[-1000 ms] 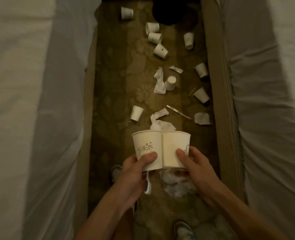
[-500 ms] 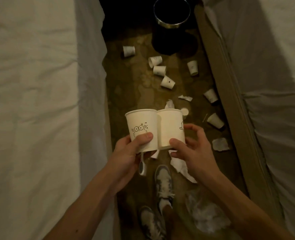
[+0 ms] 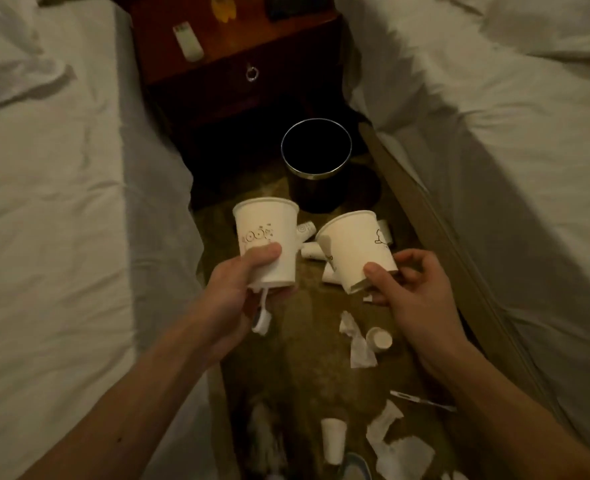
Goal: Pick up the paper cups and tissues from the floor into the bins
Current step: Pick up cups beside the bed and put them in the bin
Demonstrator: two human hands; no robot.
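Hands are seen from above in a narrow aisle between two beds. Left hand is wrapped round the base of an upright printed cup, with the thumb laid across its printed side. A small white object is seen dangling beneath that hand; its kind cannot be told. Right hand is curled round the bottom of a second cup, which is tilted with its mouth toward the upper left, the thumb pressed on the near wall. The two held cups are kept apart, a gap visible between them, both carried above the carpet.

Dark round bin with a metal rim is stood on the floor just beyond the held cups, in front of a wooden nightstand. A white remote is laid on the nightstand top.

Loose cups are partly hidden behind the held pair. One fallen cup is noted beside a crumpled tissue. Another small cup is noted near the bottom edge, with more tissues strewn at lower right. White bedding is seen on the left bed and the right bed.
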